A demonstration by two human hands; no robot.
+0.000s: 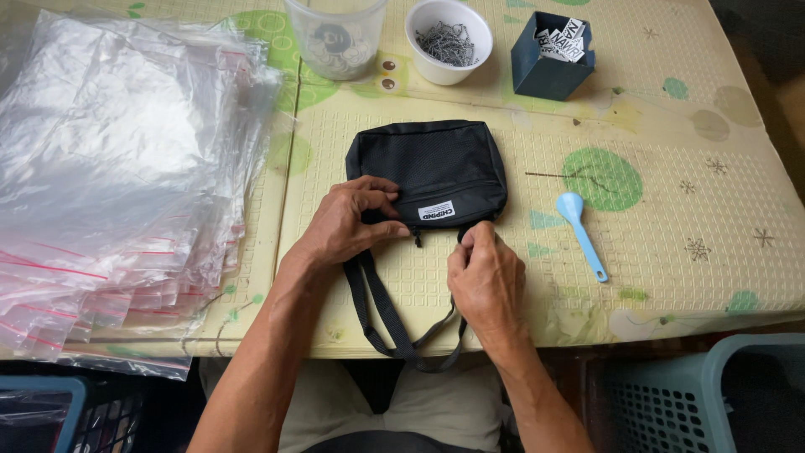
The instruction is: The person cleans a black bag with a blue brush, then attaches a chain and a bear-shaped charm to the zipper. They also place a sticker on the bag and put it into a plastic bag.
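A small black fabric pouch point(436, 168) with a white label lies flat on the pale green patterned mat point(671, 218). My left hand point(348, 222) presses on its near left corner, fingers gripping the fabric. At the near right corner my right hand point(485, 277) pinches the pouch where the strap joins. The black strap point(381, 315) loops down over the table's front edge toward my lap.
A large stack of clear zip bags point(109, 168) covers the left side. At the back stand a clear plastic tub point(335, 33), a white cup of metal pieces point(449, 38) and a dark blue box of tags point(552, 50). A light blue spoon point(581, 231) lies right. Baskets point(713, 394) sit below.
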